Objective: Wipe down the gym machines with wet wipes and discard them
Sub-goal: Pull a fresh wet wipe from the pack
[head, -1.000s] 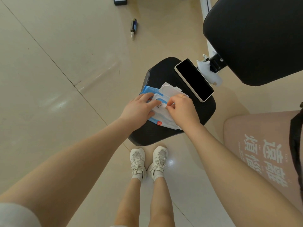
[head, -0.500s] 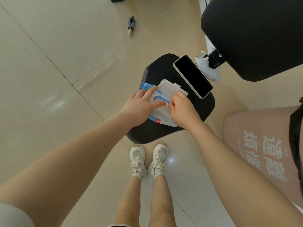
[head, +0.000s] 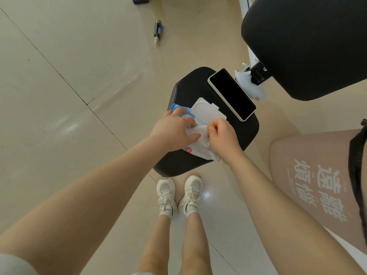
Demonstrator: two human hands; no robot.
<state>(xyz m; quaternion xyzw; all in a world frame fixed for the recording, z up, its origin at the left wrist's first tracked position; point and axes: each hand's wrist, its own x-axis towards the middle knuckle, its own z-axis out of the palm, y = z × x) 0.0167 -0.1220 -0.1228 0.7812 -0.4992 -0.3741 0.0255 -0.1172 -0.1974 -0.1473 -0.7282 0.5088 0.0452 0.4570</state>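
Note:
A blue and white pack of wet wipes (head: 183, 114) lies on the black padded seat (head: 190, 86) of a gym machine, its white plastic lid (head: 207, 112) flipped open. My left hand (head: 172, 130) presses down on the pack with spread fingers. My right hand (head: 222, 135) pinches a crumpled white wipe (head: 200, 135) that has come up out of the pack's opening. Much of the pack is hidden under both hands.
A phone (head: 231, 94) with a dark screen lies on the seat's far right part. The machine's large black back pad (head: 309, 42) hangs at the upper right. A small dark bottle (head: 157, 30) lies on the tiled floor. My feet (head: 178, 197) stand just below the seat.
The pack's lid has been flipped fully open. My right hand has pulled a wipe up out of the opening, while my left hand kept pressing the pack down.

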